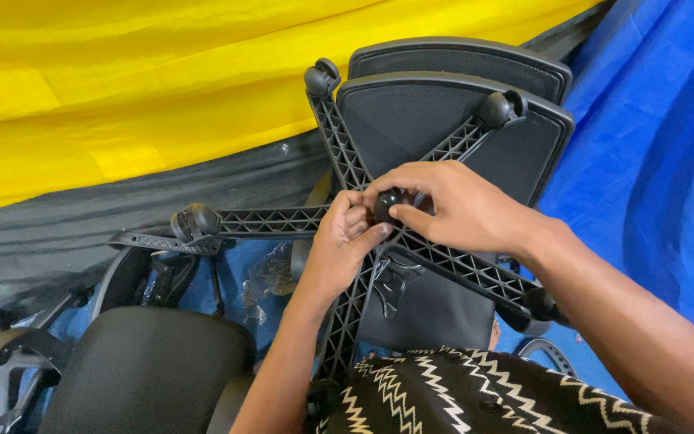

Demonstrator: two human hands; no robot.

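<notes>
A black five-arm chair base [271, 220] lies upside down across my lap, ribbed arms spreading out with castor wheels at several tips. Both hands meet at its hub. My left hand [339, 249] grips the hub from below and left. My right hand [447, 205] pinches a small round black part [386, 204] at the centre of the hub between thumb and fingers. One castor [196, 220] sits on the left arm, others [322, 77] [501, 108] at the far tips.
Two black mesh chair backs [459, 120] lean behind the base. A black seat cushion [150, 370] is at lower left. Yellow cloth [122, 88] lies behind, blue tarp [652, 161] at right, black sheeting [66, 233] at left. My patterned garment [459, 394] fills the bottom.
</notes>
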